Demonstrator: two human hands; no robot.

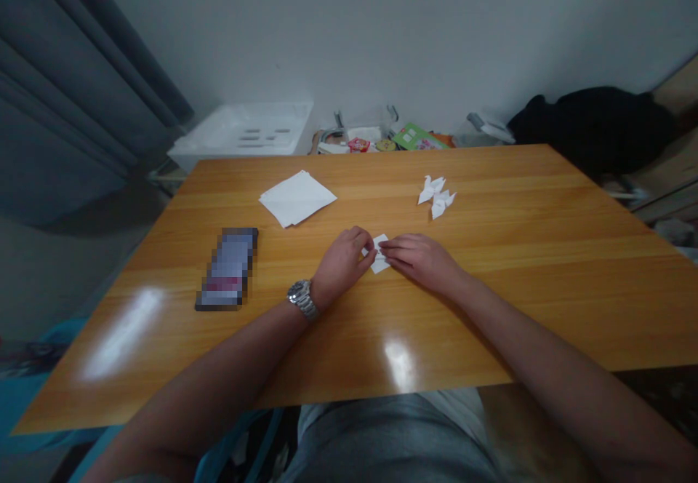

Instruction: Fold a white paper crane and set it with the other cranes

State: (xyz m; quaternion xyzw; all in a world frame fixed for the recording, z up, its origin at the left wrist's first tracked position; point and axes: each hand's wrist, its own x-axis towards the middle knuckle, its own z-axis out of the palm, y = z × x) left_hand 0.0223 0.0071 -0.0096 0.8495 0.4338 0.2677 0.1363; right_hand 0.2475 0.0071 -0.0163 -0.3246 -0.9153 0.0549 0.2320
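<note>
A small white piece of folded paper point(380, 265) lies on the wooden table in front of me, partly covered by my fingers. My left hand point(345, 256), with a metal watch point(302, 297) on the wrist, pinches the paper's left side with curled fingers. From the right, my right hand point(422, 259) holds the paper, its fingers close together and their tips on its right side. Beyond my right hand stand two folded white paper cranes point(432, 189), touching or nearly so. A stack of white paper sheets point(298, 199) rests farther back on the left.
A phone point(229, 268) with a blurred screen lies on the table point(545, 250) to the left. Behind the far edge are a white plastic basin point(245, 130), a green packet point(419, 137) and other clutter. Dark cloth point(594, 126) lies at the back right.
</note>
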